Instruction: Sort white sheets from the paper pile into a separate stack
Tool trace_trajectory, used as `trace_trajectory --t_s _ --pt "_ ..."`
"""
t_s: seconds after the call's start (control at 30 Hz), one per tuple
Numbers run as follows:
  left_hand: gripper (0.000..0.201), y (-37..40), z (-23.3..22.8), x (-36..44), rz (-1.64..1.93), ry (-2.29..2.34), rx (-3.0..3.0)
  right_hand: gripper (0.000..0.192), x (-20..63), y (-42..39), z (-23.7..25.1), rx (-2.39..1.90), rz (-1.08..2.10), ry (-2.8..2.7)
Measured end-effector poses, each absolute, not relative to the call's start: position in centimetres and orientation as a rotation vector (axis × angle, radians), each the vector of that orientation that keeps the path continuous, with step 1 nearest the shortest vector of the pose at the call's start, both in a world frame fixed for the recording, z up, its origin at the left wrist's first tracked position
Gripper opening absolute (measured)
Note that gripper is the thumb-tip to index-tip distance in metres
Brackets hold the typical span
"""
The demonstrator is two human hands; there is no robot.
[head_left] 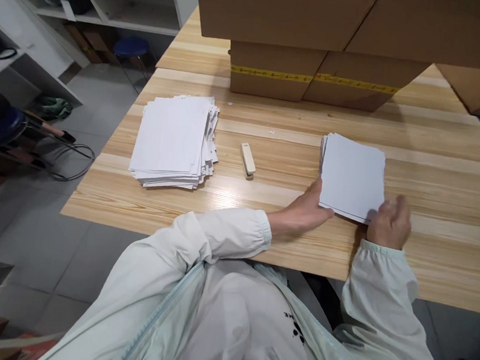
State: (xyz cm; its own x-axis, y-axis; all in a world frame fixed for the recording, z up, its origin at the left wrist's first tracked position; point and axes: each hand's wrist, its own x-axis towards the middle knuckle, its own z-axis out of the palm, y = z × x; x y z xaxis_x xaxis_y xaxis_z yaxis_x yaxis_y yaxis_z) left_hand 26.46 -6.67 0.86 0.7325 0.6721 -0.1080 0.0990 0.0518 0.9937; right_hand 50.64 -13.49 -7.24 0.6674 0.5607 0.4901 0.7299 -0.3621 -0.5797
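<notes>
Right hand (389, 224) blurred at small paper stack (353, 176) corner, left hand (302, 210) touching edge

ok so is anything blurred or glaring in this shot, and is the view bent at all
Head view: the right hand is motion-blurred at the small white paper stack; the left hand is sharp. A soft ceiling glare sits on the pale wooden table. Table edges bow from wide-angle distortion.

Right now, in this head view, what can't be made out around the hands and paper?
- Right hand: motion-blurred at the small paper stack's near corner; grip unclear.
- Left hand: fingertips at the stack's edge, contact uncertain.
- Cardboard boxes: tops cut off by the frame.
- Big paper stack: printing too small.
</notes>
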Motion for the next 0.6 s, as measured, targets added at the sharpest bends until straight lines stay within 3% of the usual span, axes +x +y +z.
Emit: trace_trajectory --t_s 0.13,0.27,0.4,0.6 --pt "0.043 -5.6 4.0 17.4 0.754 0.611 1.776 0.051 45.6 -13.8 -4.8 -1.85 -0.679 -0.897" --pt "0.019 -3.0 5.0 5.6 1.083 1.136 2.031 0.031 37.1 -13.3 -1.4 -1.596 -0.252 -1.189" --pt "0.042 -0.1 2.7 -2.2 0.911 1.359 2.262 0.017 28.4 -9.7 2.2 -1.307 0.431 -1.563" --pt "0.055 1.0 -0.3 -3.5 0.822 1.415 2.265 0.019 19.5 0.3 2.3 -1.143 0.93 -1.588"
